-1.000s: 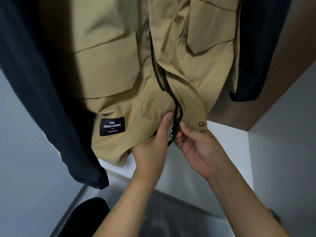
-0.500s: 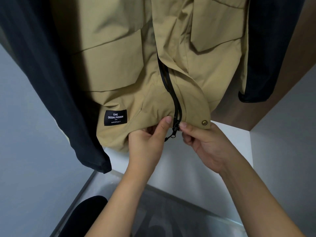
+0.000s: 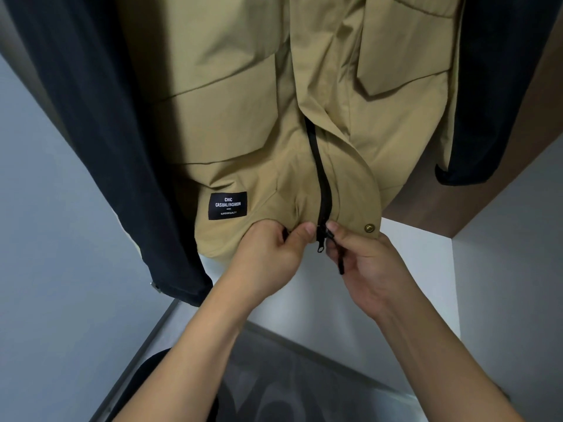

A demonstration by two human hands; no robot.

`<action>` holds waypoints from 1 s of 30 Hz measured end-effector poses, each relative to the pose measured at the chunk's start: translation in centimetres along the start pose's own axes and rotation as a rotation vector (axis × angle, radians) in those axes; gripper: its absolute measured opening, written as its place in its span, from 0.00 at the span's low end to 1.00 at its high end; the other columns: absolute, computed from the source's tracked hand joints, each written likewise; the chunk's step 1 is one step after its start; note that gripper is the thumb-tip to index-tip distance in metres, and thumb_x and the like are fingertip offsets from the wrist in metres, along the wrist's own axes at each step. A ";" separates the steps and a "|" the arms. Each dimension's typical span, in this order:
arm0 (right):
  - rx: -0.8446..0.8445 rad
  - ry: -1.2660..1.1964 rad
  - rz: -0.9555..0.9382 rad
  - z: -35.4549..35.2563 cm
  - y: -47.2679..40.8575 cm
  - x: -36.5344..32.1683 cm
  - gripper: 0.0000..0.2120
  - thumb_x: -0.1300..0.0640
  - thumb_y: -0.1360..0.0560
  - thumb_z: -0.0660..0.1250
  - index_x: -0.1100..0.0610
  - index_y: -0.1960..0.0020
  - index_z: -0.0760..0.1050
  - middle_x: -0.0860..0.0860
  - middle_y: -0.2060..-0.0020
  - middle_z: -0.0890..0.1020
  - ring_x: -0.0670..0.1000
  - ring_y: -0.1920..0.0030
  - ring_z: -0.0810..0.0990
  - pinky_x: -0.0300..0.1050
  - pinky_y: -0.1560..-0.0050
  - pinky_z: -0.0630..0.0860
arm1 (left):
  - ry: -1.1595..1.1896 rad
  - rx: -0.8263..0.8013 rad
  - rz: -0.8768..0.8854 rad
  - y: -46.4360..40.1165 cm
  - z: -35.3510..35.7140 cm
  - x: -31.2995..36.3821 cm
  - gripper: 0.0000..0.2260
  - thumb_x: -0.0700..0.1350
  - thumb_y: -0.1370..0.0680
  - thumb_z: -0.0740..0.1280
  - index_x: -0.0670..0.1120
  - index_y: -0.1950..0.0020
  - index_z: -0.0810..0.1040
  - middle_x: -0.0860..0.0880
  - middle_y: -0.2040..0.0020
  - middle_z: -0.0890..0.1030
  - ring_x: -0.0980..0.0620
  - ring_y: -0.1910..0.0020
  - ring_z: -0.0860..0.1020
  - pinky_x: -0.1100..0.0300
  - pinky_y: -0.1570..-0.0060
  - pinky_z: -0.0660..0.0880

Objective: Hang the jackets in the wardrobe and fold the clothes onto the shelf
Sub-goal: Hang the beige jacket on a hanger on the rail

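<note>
- Hanging in the wardrobe [image 3: 502, 166], between two dark garments — a tan jacket [image 3: 237, 117] with big flap pockets, bottom hem facing the camera.
- Showing on the lower left panel of the tan jacket: a black label [image 3: 228, 205] printed "CHIC CASUAL FASHION".
- Running down the centre front to the hem: a black zipper [image 3: 320, 178], its two sides meeting at the very bottom.
- Gripping the hem just left of the zipper: left hand [image 3: 268, 254], fingers curled into the fabric, thumb pressing on the front.
- Pinching the zipper's bottom end from the right: right hand [image 3: 365, 266], thumb and forefinger closing on the slider area, a black pull cord [image 3: 338, 257] dangling across the palm.
- Sitting on the hem flap just beside the right hand — a brass snap button [image 3: 370, 227].
- Hanging to the left, the dark jacket [image 3: 100, 132]; to the right, another dark garment [image 3: 499, 86].
- Lying below, dim and blurred: a white shelf panel [image 3: 420, 269] and a grey mesh surface [image 3: 289, 385].
</note>
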State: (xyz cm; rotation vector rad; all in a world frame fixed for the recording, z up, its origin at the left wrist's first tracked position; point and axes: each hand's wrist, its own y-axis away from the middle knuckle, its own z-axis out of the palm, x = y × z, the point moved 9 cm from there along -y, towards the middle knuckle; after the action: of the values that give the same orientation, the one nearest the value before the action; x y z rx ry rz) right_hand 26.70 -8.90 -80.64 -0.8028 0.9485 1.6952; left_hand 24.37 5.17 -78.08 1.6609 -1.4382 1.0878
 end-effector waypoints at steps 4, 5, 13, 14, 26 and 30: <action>0.035 0.041 -0.008 -0.7 -0.6 0.1 0.05 0.60 0.37 0.73 0.58 0.61 0.82 0.51 0.66 0.80 0.46 0.67 0.74 0.37 0.63 0.72 | 0.032 -0.006 -0.123 -0.3 0.3 -0.6 0.27 0.59 0.25 0.65 0.33 0.65 0.73 0.46 0.72 0.66 0.50 0.73 0.64 0.50 0.69 0.64; 0.035 0.052 0.004 -0.8 -0.8 0.2 0.04 0.60 0.38 0.74 0.57 0.62 0.83 0.52 0.66 0.79 0.46 0.66 0.74 0.36 0.63 0.73 | 0.071 -0.004 -0.172 -0.4 0.3 -1.0 0.25 0.56 0.23 0.67 0.37 0.68 0.70 0.46 0.72 0.65 0.50 0.74 0.63 0.53 0.69 0.62; 0.011 0.147 0.020 -0.9 -1.5 -0.5 0.03 0.60 0.32 0.74 0.57 0.58 0.81 0.50 0.67 0.78 0.46 0.65 0.74 0.39 0.59 0.71 | -0.273 0.076 -0.050 2.8 -1.4 0.3 0.16 0.61 0.26 0.69 0.49 0.63 0.77 0.55 0.70 0.76 0.57 0.72 0.72 0.61 0.71 0.65; 0.003 0.169 0.018 -0.8 -1.5 -0.5 0.03 0.60 0.31 0.73 0.57 0.58 0.80 0.49 0.68 0.78 0.46 0.66 0.74 0.40 0.59 0.70 | -0.303 0.068 -0.015 2.8 -1.1 1.0 0.13 0.61 0.27 0.69 0.53 0.60 0.78 0.56 0.67 0.77 0.59 0.69 0.73 0.62 0.69 0.66; -0.023 0.228 -0.040 -1.0 -1.1 -1.1 0.04 0.62 0.25 0.70 0.57 0.59 0.78 0.49 0.68 0.75 0.47 0.66 0.70 0.41 0.61 0.66 | -0.655 0.066 0.280 0.0 -0.2 3.4 0.05 0.50 0.20 0.64 0.55 0.47 0.78 0.57 0.52 0.78 0.55 0.56 0.76 0.60 0.63 0.68; -0.030 0.204 -0.057 -1.1 -1.1 -1.3 0.02 0.62 0.26 0.70 0.57 0.57 0.79 0.49 0.67 0.76 0.46 0.65 0.71 0.42 0.60 0.68 | -0.630 0.008 0.371 -0.5 0.5 3.8 0.04 0.48 0.22 0.65 0.52 0.48 0.78 0.56 0.55 0.77 0.51 0.59 0.76 0.55 0.61 0.74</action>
State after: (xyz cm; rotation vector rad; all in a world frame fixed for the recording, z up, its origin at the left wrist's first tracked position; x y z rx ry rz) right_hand 28.20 -10.17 -80.30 -1.0285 1.0294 1.6031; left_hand 25.06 3.24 -74.85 1.8841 -2.2114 0.7741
